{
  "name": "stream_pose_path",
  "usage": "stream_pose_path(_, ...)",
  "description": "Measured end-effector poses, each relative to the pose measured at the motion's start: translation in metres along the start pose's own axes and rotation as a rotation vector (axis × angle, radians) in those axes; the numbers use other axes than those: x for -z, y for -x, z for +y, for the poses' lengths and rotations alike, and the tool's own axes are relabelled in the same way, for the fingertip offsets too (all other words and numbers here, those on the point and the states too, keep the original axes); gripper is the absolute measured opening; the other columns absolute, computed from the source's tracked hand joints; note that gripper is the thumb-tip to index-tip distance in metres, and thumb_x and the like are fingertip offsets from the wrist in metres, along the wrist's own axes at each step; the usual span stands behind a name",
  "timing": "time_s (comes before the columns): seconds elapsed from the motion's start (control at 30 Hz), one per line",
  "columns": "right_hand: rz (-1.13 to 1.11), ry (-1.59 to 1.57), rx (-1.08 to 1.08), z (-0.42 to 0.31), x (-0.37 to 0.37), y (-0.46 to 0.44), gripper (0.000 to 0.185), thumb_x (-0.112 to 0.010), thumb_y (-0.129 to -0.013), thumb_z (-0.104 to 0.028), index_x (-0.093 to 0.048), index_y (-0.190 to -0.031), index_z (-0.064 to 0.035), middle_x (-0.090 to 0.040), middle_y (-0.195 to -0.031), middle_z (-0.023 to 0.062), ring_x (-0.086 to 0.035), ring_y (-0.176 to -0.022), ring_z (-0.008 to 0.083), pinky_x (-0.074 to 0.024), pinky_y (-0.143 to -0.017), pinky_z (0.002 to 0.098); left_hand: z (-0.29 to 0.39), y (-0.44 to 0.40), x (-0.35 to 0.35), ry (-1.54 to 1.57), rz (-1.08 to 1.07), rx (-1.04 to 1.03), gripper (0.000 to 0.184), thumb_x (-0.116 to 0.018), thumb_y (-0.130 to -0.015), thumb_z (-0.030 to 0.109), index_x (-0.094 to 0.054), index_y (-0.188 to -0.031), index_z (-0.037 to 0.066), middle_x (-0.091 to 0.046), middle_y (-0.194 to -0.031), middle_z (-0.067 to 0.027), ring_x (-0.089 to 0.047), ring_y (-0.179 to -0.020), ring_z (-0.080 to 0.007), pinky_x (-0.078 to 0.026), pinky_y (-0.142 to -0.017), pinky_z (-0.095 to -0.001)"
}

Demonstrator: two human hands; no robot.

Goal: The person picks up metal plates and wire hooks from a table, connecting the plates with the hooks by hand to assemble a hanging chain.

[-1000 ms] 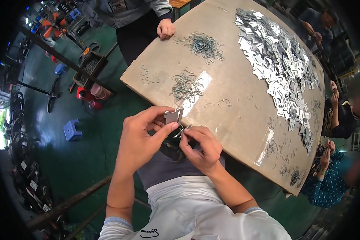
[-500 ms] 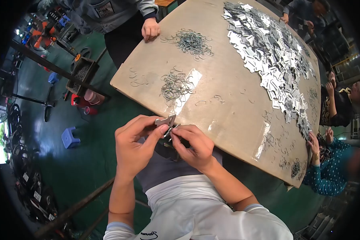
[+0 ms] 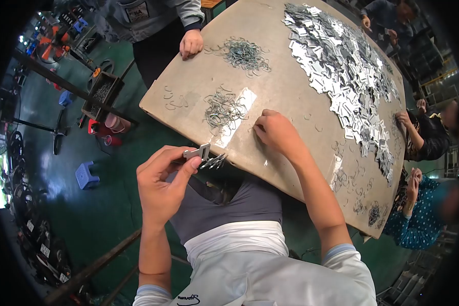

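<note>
My left hand [image 3: 163, 183] pinches a flat metal plate [image 3: 198, 152] with a slot, held off the table's near edge. Several small metal pieces [image 3: 214, 162] hang beside that plate. Out over the tabletop [image 3: 285, 168], my right hand [image 3: 279, 133] rests with fingers curled down onto the surface; whatever lies under its fingertips is hidden. Just left of it is a loose pile of wire hooks [image 3: 224, 109], partly beside a strip of clear tape [image 3: 242, 109]. A second hook pile [image 3: 246, 55] lies farther back.
A large heap of metal plates [image 3: 341, 76] covers the table's far right. A co-worker's hand [image 3: 191, 44] rests on the back left edge. Other people work along the right side, one in a dotted sleeve [image 3: 418, 229]. A blue stool [image 3: 87, 175] stands on the floor at left.
My right hand has left the pieces by my left hand and moved right and forward onto the table. My left hand, still holding the plate, has shifted slightly left.
</note>
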State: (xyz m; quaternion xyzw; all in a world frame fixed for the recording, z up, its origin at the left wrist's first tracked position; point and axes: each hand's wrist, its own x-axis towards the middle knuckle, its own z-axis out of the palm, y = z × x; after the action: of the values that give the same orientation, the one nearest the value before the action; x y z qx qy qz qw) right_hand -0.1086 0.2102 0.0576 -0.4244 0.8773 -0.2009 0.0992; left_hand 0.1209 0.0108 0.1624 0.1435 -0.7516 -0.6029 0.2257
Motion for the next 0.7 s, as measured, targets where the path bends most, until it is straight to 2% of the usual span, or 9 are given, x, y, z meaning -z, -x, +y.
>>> stream_pose_path(0.1,0.092,0.009,0.009,-0.008,-0.006,-0.010,0.021,-0.065,-0.091,-0.017,-0.076,-0.087,0.0015,-0.068,-0.093,0.0187,-0.069,-0.091,0.0378,-0.0578,-0.083,0.0475,-0.004,0.000,0.005,0.006,0.016,0.007,0.016,-0.077,-0.092,-0.004,-0.073,-0.107,-0.008,-0.071,-0.097,-0.0097,-0.069,-0.079,-0.0136,-0.057,-0.071,-0.0258)
stream_pose_path(0.2,0.121,-0.057,0.045,-0.009,-0.022,-0.027,0.019,-0.069,-0.090,-0.016,-0.077,-0.090,0.0006,-0.069,-0.093,0.0189,-0.068,-0.089,0.0386,-0.0560,-0.083,0.0466,-0.005,0.000,0.006,0.004,0.015,0.012,0.016,-0.077,-0.092,-0.005,-0.073,-0.107,-0.008,-0.070,-0.097,-0.0095,-0.069,-0.079,-0.0137,-0.057,-0.071,-0.0258)
stream_pose_path(0.4,-0.078,0.062,0.007,-0.014,-0.023,-0.050,0.021,-0.072,-0.080,-0.017,-0.075,-0.085,0.0031,-0.072,-0.082,0.0212,-0.069,-0.079,0.0407,-0.0570,-0.077,0.0476,-0.006,0.001,0.008,-0.005,0.015,0.032,0.015,-0.077,-0.092,-0.005,-0.073,-0.107,-0.008,-0.069,-0.096,-0.0087,-0.068,-0.079,-0.0131,-0.056,-0.071,-0.0250)
stream_pose_path(0.5,0.089,-0.125,-0.099,-0.012,-0.013,-0.042,0.018,-0.073,-0.079,-0.012,-0.073,-0.083,0.0051,-0.072,-0.076,0.0179,-0.070,-0.069,0.0306,-0.0558,-0.066,0.0415,-0.005,0.000,0.009,-0.002,0.028,0.035,0.015,-0.077,-0.092,-0.005,-0.073,-0.106,-0.008,-0.069,-0.096,-0.0085,-0.068,-0.079,-0.0125,-0.056,-0.070,-0.0245)
stream_pose_path(0.6,0.170,-0.608,-0.403,0.003,-0.004,-0.030,0.019,-0.074,-0.078,-0.013,-0.073,-0.080,0.0058,-0.070,-0.070,0.0134,-0.068,-0.063,0.0215,-0.0544,-0.061,0.0355,-0.008,0.002,0.011,0.009,0.030,0.041,0.014,-0.077,-0.092,-0.005,-0.074,-0.106,-0.008,-0.069,-0.096,-0.0084,-0.068,-0.079,-0.0120,-0.055,-0.070,-0.0242)
stream_pose_path(0.63,0.174,-0.762,-0.452,0.011,-0.005,-0.027,0.018,-0.076,-0.081,-0.011,-0.074,-0.086,0.0064,-0.068,-0.071,0.0057,-0.060,-0.060,0.0099,-0.0492,-0.056,0.0278,-0.009,0.002,0.011,0.014,0.022,0.040,0.014,-0.077,-0.092,-0.005,-0.074,-0.106,-0.008,-0.069,-0.096,-0.0084,-0.067,-0.079,-0.0119,-0.055,-0.070,-0.0241)
stream_pose_path(0.7,0.222,-0.951,-0.463,0.021,-0.009,-0.019,0.020,-0.074,-0.083,-0.010,-0.074,-0.091,0.0079,-0.069,-0.073,0.0057,-0.060,-0.060,0.0097,-0.0489,-0.056,0.0267,-0.009,0.001,0.011,-0.001,0.009,0.040,0.014,-0.077,-0.092,-0.005,-0.074,-0.105,-0.008,-0.070,-0.097,-0.0084,-0.067,-0.079,-0.0116,-0.055,-0.070,-0.0239)
